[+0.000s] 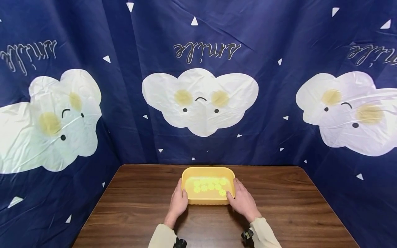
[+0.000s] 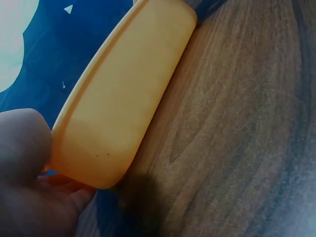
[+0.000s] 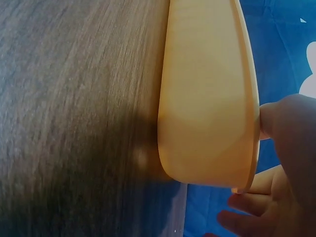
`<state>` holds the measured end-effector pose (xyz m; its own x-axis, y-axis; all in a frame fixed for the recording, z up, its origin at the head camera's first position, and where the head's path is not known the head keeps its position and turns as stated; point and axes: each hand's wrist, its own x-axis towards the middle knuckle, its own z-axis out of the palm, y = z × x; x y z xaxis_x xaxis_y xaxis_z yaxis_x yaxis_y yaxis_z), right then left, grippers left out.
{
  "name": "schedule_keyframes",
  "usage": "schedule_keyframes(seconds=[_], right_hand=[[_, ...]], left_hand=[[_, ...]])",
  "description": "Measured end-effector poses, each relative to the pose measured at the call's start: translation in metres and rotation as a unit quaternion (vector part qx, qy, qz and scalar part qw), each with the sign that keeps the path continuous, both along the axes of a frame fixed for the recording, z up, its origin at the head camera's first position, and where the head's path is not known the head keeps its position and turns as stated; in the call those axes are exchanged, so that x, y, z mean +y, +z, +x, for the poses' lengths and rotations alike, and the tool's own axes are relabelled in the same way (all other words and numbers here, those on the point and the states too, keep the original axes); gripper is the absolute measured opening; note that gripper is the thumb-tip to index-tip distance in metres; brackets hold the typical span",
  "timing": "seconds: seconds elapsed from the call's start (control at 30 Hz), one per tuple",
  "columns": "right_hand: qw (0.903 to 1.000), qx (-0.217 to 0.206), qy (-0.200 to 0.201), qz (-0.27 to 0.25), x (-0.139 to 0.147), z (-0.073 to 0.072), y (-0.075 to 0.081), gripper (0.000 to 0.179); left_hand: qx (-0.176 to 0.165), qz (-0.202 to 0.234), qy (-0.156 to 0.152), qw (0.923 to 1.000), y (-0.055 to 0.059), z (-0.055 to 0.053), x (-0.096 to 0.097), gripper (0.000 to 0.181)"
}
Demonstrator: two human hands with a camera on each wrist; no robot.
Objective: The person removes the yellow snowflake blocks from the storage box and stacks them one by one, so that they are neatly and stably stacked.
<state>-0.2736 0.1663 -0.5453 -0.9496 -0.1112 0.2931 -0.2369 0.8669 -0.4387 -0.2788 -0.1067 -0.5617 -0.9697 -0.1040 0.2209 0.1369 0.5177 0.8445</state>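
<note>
A yellow plastic storage box point(image 1: 208, 201) with rounded corners sits at the middle of the far part of the table. Several small flower-shaped yellow pieces point(image 1: 203, 188) lie on its floor, mostly towards the middle and right. My left hand point(image 1: 179, 201) grips the box's left end, thumb at the rim and fingers along the outside wall. At the right end my right hand point(image 1: 244, 202) holds it the same way, thumb over the rim. Both wrist views show the box's long near wall close over the wood, with the left thumb point(image 2: 24, 143) and right thumb point(image 3: 269, 121) at its rim.
The brown wooden table point(image 1: 139, 206) runs back to a dark blue curtain point(image 1: 201, 148) printed with white clouds and triangles. More curtain hangs along both sides. Dark wrist devices point(image 1: 247, 236) sit at the cuffs of light sleeves.
</note>
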Motion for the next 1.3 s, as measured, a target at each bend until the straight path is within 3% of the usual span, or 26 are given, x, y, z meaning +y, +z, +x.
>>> schedule_keyframes(seconds=[0.2,0.43,0.67,0.87,1.0,1.13,1.3], right_hand=[[0.9999,-0.01,0.003,0.001,0.0,-0.002,0.0,0.068],[0.9999,0.009,-0.004,0.014,-0.001,-0.006,0.005,0.066],[0.9972,0.062,0.041,0.012,-0.011,-0.019,0.016,0.057],[0.9953,0.067,0.068,0.017,-0.022,-0.037,0.019,0.044],[0.9952,0.046,0.086,0.009,-0.031,-0.051,0.021,0.039],[0.9946,-0.01,0.104,-0.001,-0.038,-0.06,0.02,0.038],[0.9935,-0.073,0.086,0.013,-0.044,-0.063,0.014,0.036]], left_hand=[[0.018,0.007,0.019,0.9996,-0.006,-0.001,0.001,0.057],[0.017,0.022,0.027,0.9992,-0.011,-0.002,0.002,0.057],[0.018,0.028,0.041,0.9986,-0.013,-0.002,0.003,0.056],[0.033,0.027,0.06,0.9973,-0.016,0.0,0.005,0.055],[0.03,0.028,0.062,0.9972,-0.015,-0.001,0.005,0.055],[0.026,0.027,0.062,0.9974,-0.015,-0.001,0.005,0.055],[0.033,0.021,0.055,0.9977,-0.016,-0.001,0.004,0.055]])
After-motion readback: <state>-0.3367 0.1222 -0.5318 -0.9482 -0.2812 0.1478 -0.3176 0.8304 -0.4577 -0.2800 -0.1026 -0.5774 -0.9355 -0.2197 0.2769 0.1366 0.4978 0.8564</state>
